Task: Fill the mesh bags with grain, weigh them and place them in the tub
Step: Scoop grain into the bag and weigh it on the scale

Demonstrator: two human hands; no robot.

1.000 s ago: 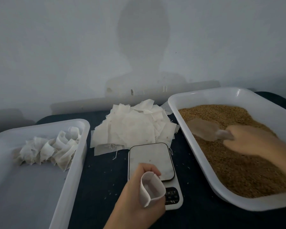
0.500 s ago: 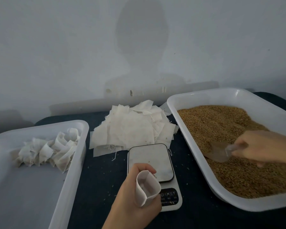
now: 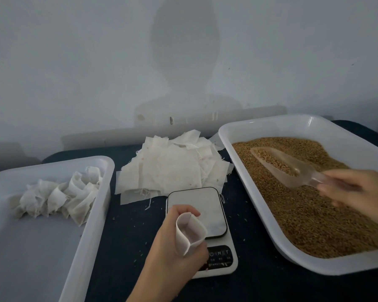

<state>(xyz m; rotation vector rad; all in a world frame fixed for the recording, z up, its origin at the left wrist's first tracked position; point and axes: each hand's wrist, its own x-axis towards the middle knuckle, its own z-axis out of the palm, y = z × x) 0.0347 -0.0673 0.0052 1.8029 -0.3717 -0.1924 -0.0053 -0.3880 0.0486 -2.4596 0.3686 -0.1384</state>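
Holding an empty mesh bag [image 3: 190,233] mouth-up over the scale [image 3: 202,231] at lower centre, the left hand [image 3: 172,256] grip awaits grain; the right hand [image 3: 354,190] grips a loaded scoop [image 3: 288,165] above the grain tray [image 3: 249,127] at right.

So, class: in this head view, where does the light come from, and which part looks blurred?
Head view: dim, even light from behind the person, judging by the shadow cast on the wall ahead; the right hand holding the scoop is motion-blurred; the left hand and mesh bag look sharp.

Head-worn view, close, forward-down over table [image 3: 127,247]
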